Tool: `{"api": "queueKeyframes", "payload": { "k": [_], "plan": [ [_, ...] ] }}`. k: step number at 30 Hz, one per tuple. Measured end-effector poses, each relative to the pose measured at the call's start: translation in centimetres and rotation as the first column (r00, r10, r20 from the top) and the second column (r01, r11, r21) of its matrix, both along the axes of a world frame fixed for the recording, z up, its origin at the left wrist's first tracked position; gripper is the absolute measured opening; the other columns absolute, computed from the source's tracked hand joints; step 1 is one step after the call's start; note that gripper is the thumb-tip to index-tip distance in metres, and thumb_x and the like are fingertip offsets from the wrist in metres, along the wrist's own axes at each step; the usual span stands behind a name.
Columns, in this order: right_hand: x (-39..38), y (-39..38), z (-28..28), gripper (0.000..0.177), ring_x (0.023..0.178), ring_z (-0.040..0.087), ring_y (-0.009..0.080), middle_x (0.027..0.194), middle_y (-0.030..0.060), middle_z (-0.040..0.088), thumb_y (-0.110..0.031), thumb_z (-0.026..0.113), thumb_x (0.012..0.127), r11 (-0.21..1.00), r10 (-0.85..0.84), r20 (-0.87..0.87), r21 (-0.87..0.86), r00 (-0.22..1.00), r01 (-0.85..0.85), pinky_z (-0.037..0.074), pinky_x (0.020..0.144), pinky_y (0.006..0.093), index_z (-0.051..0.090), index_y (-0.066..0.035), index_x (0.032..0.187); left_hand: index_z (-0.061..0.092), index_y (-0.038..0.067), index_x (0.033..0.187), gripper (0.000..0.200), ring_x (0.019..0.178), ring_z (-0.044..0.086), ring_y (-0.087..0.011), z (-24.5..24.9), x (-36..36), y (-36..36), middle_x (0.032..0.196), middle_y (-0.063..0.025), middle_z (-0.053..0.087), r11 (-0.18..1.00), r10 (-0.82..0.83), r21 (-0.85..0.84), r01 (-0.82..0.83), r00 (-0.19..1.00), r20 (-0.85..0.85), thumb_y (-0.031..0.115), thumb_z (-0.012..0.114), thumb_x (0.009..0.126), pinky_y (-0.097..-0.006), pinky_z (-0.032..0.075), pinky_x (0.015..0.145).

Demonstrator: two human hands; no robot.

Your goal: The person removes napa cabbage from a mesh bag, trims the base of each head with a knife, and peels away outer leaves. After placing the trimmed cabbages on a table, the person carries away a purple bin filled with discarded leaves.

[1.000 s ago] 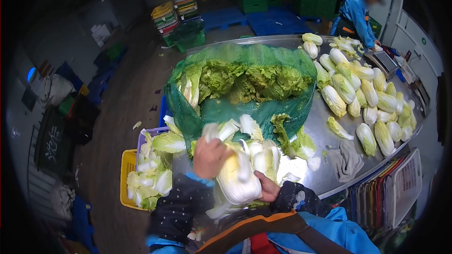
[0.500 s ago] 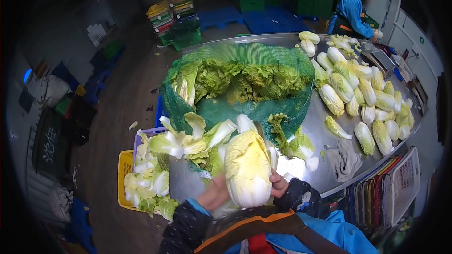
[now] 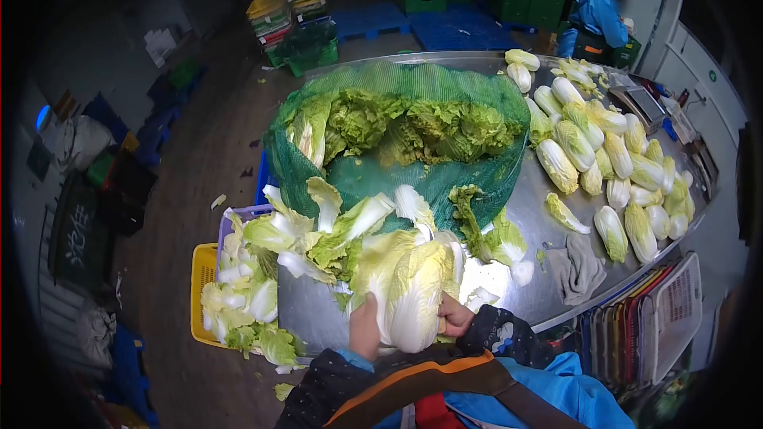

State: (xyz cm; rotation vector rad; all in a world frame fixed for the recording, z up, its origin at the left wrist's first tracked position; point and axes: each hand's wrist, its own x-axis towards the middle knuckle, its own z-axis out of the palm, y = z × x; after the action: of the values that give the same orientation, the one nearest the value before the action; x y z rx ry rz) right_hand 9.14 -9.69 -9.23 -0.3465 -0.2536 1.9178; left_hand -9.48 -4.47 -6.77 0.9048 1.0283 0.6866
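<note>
A pale yellow and white cabbage [image 3: 415, 294] is held low over the near edge of the metal table, its white base toward me. My left hand [image 3: 366, 327] grips its left side, where a broad outer leaf spreads away from the head. My right hand [image 3: 455, 316] is closed at the lower right side of the cabbage; whether it also holds a tool is hidden. Loose leaves [image 3: 350, 226] lie just beyond the cabbage. Behind them, a green mesh bag [image 3: 397, 191] lies open with untrimmed leafy cabbages [image 3: 445, 131] inside.
Several trimmed cabbages [image 3: 576, 145] cover the metal table's [image 3: 520, 191] right side, near a grey cloth [image 3: 578, 270]. A yellow basket [image 3: 203, 290] and a purple crate [image 3: 226, 226] hold leaves at left. Stacked trays [image 3: 675, 310] stand at right. A co-worker [image 3: 596, 16] is at the back right.
The cabbage has turned and an outer leaf has opened out to its left. My left hand, earlier blurred beside it, now grips that side. The co-worker's arms have shifted.
</note>
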Motion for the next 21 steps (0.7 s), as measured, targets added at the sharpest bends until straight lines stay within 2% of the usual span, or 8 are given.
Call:
{"api": "queueKeyframes", "payload": {
  "k": [4,6,8,10,11,14,16,21],
  "plan": [
    [-0.5,-0.1,-0.3,0.073,0.119,0.047,0.0272,0.130,0.0149,0.046,-0.010,0.069,0.075,0.996,0.007,-0.065,-0.088,0.998,-0.012,0.042,0.098,0.0428,0.030,-0.004,0.136,0.028,0.001,0.136,0.067,0.116,0.050,-0.0279,-2.2,-1.3,1.1,0.130,-0.0172,0.045,0.948,0.119,-0.318,-0.029,0.956,0.268,0.053,0.027,0.094,-0.0431,0.042,0.096],
    [0.0,0.0,-0.2,0.070,0.115,0.051,0.0266,0.129,0.0145,0.046,-0.007,0.066,0.076,0.983,-0.021,-0.086,-0.183,0.996,0.005,0.047,0.094,0.0412,0.030,-0.004,0.136,0.021,0.002,0.139,0.072,0.123,0.043,-0.0285,-1.4,-0.8,1.6,0.136,-0.0170,0.039,0.792,0.131,-0.558,0.246,0.825,0.549,0.056,0.028,0.092,-0.0456,0.040,0.097],
    [1.5,0.9,0.5,0.059,0.110,0.055,0.0232,0.122,0.0145,0.053,-0.007,0.067,0.076,0.999,-0.017,0.220,0.033,0.975,0.010,0.049,0.088,0.0373,0.042,-0.001,0.129,0.016,0.003,0.141,0.079,0.126,0.038,-0.0298,3.8,0.5,-0.3,0.139,-0.0160,0.034,0.848,-0.035,-0.388,0.362,0.768,0.640,0.061,0.030,0.089,-0.0460,0.036,0.101],
    [2.0,1.9,7.4,0.041,0.071,0.061,0.0085,0.100,0.0111,0.060,0.000,0.060,0.078,0.988,-0.137,0.533,0.012,0.835,0.154,0.049,0.048,0.0184,0.048,0.001,0.117,0.016,0.002,0.141,0.075,0.126,0.037,-0.0307,5.7,1.1,-1.1,0.138,-0.0169,0.036,0.934,-0.058,-0.240,0.264,0.776,0.628,0.050,0.043,0.091,-0.0444,0.034,0.102],
    [1.7,1.9,7.6,0.042,0.066,0.060,0.0089,0.098,0.0110,0.061,0.001,0.061,0.077,0.976,-0.204,0.384,0.012,0.901,0.216,0.049,0.048,0.0192,0.047,0.001,0.116,0.016,0.002,0.141,0.075,0.126,0.037,-0.0307,5.6,1.5,-1.0,0.138,-0.0169,0.036,0.934,-0.061,-0.238,0.265,0.776,0.627,0.050,0.043,0.091,-0.0444,0.034,0.102],
    [0.5,1.5,4.3,0.052,0.060,0.057,0.0094,0.091,0.0087,0.060,0.000,0.063,0.076,0.974,-0.153,0.479,-0.074,0.864,0.213,0.048,0.047,0.0198,0.040,-0.003,0.123,0.019,0.000,0.139,0.084,0.121,0.043,-0.0329,5.0,3.0,-0.9,0.135,-0.0198,0.038,0.973,-0.057,0.230,0.022,0.987,0.148,0.038,0.066,0.082,-0.0434,0.038,0.098],
    [-0.4,1.2,3.8,0.055,0.061,0.057,0.0097,0.086,0.0065,0.058,-0.002,0.063,0.078,0.964,-0.186,0.465,-0.083,0.865,0.252,0.048,0.049,0.0202,0.036,-0.004,0.125,0.025,-0.003,0.136,0.095,0.113,0.050,-0.0351,5.2,3.5,-0.7,0.127,-0.0247,0.044,0.672,0.239,0.718,0.185,0.863,-0.446,0.029,0.080,0.066,-0.0407,0.044,0.090],
    [-1.3,0.8,2.7,0.046,0.064,0.057,0.0092,0.088,0.0047,0.059,-0.001,0.064,0.080,0.950,-0.260,0.338,-0.078,0.905,0.302,0.046,0.049,0.0195,0.041,-0.002,0.120,0.034,-0.004,0.131,0.092,0.102,0.057,-0.0358,5.5,3.5,0.0,0.115,-0.0260,0.053,0.791,0.261,0.596,0.134,0.809,-0.527,0.030,0.083,0.060,-0.0383,0.047,0.083]
  ]
}}
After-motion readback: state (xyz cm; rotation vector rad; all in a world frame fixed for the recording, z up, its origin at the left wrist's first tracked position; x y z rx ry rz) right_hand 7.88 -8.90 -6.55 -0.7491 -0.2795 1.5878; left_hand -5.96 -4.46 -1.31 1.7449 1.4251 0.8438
